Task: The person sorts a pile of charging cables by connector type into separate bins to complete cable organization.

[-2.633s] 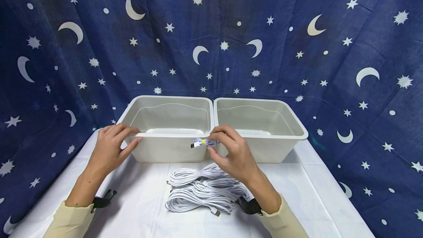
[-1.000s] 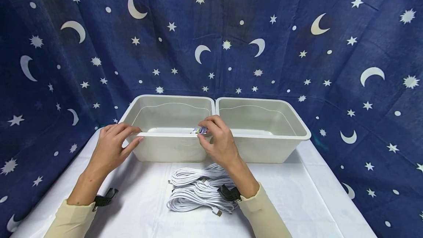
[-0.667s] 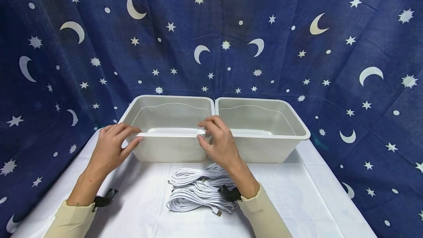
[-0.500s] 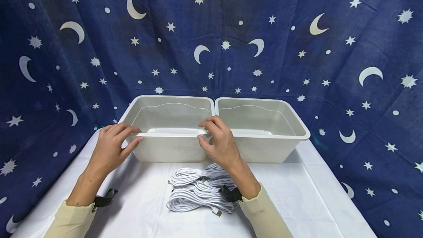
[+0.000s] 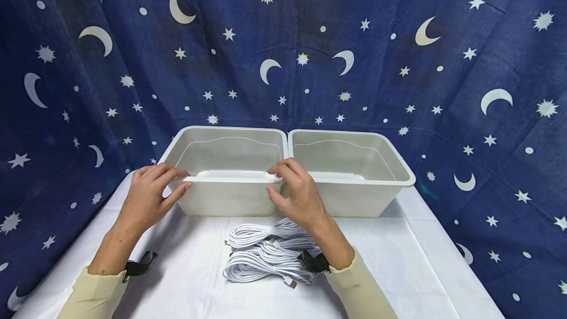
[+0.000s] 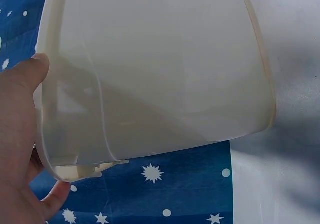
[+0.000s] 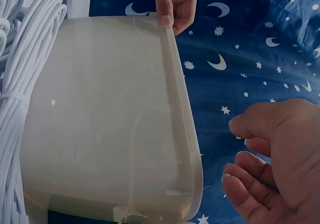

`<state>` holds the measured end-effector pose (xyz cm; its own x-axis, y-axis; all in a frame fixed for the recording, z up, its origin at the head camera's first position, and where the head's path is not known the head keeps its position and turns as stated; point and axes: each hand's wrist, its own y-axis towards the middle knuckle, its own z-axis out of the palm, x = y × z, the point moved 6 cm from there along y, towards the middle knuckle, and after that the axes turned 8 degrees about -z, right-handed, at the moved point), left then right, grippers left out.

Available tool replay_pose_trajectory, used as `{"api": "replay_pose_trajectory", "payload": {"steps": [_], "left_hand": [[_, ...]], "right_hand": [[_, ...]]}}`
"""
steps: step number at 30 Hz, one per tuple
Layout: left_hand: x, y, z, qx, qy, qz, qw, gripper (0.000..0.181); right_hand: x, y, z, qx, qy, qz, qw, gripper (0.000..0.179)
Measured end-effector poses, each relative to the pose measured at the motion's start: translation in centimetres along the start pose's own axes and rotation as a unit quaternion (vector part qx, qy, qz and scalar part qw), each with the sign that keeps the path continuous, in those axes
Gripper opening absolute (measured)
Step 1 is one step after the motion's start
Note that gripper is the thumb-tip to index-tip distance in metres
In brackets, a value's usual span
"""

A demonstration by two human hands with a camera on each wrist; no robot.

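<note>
My left hand [image 5: 150, 193] grips the front left corner of the left white plastic bin [image 5: 226, 200], its thumb on the outside and its fingers over the rim. My right hand [image 5: 301, 196] hovers over that bin's front right corner. In the right wrist view the right hand [image 7: 277, 164] holds nothing, its fingers loosely bent and apart from the bin wall [image 7: 110, 109]. The bin's near floor is hidden behind its front wall, and no small cable shows. Several coiled white USB cables [image 5: 266, 265] lie on the table in front of the bins, partly behind the right wrist.
A second white bin [image 5: 350, 198] stands right beside the left one, their rims nearly touching. A white cloth [image 5: 186, 279] covers the table. Behind it hangs a blue curtain [image 5: 283, 38] with moons and stars.
My right hand carried a small purple cable bundle over the left bin's rim and let it go; the bundle is out of sight. The hand has since shifted slightly right. The left hand stays put.
</note>
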<state>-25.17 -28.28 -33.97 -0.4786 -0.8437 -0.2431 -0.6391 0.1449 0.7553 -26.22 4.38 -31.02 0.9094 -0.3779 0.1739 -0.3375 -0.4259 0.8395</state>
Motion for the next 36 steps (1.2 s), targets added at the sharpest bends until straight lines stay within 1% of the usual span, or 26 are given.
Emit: {"api": "replay_pose_trajectory", "payload": {"steps": [7, 14, 24, 29, 33, 36], "left_hand": [[-0.1, 0.0, 0.0, 0.001, 0.000, -0.001, 1.0000, 0.023], [0.0, 0.1, 0.1, 0.000, 0.001, -0.002, 1.0000, 0.023], [-0.1, 0.1, 0.1, 0.002, -0.002, -0.005, 1.0000, 0.023], [-0.1, 0.1, 0.1, 0.001, -0.002, -0.003, 1.0000, 0.022], [-0.2, 0.2, 0.1, -0.001, -0.003, 0.001, 1.0000, 0.023], [-0.2, 0.2, 0.0, -0.002, -0.005, 0.002, 1.0000, 0.023]], "right_hand": [[0.3, -0.4, -0.1, 0.016, 0.001, -0.004, 0.9999, 0.027], [0.6, -0.8, -0.2, 0.031, -0.003, -0.023, 0.9993, 0.024], [0.4, -1.9, -0.4, 0.051, 0.001, -0.022, 0.9984, 0.027], [0.3, -2.9, -0.4, 0.074, -0.007, -0.025, 0.9969, 0.027], [-0.2, -4.0, -0.5, 0.095, -0.014, -0.017, 0.9953, 0.026], [-0.4, -4.8, -0.7, 0.101, -0.019, -0.015, 0.9946, 0.026]]}}
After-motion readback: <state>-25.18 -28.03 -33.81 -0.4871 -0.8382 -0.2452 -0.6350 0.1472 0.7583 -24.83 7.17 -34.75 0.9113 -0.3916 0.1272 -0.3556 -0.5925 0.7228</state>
